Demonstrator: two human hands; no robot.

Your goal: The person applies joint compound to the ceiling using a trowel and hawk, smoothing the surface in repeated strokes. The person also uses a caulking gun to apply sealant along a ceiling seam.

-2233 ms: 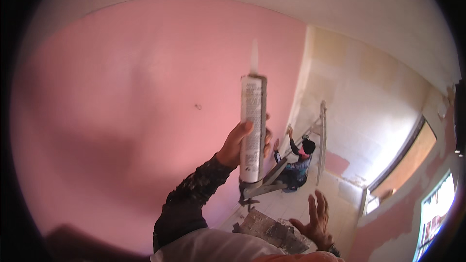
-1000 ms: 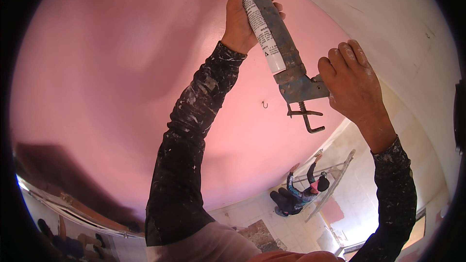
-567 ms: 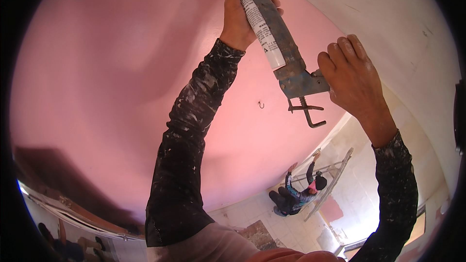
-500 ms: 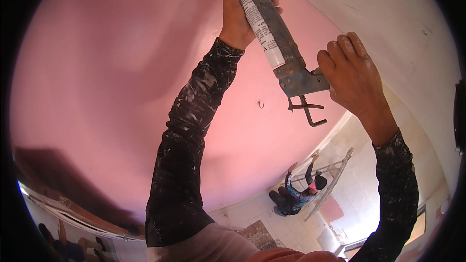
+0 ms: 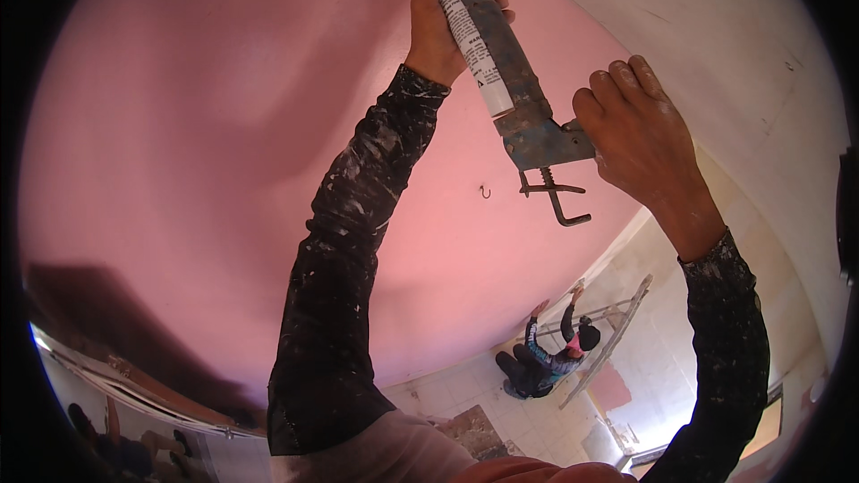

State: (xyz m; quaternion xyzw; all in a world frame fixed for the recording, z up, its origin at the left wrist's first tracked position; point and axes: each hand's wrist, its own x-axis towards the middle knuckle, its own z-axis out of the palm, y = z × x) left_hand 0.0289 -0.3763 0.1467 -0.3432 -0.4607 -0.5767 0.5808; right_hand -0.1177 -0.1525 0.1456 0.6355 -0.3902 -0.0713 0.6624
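Note:
A worn grey caulking gun is held up high before the pink wall, loaded with a white printed sealant tube. My left hand wraps round the barrel and tube near the top of the view. On the handle side, my right hand is closed round the grip and trigger, its fingers dusted with white. The bent plunger rod sticks out below the gun's rear end. The nozzle tip lies outside the view at the top.
A small hook protrudes from the pink wall. Pale ceiling runs along the upper right. Below, a person crouches by the wall beside a ladder. Another person shows at lower left, near a ledge.
The gun's rear end and my right hand have shifted slightly left and up. My left hand keeps its hold, almost unmoved. The crouching person's head has moved a little.

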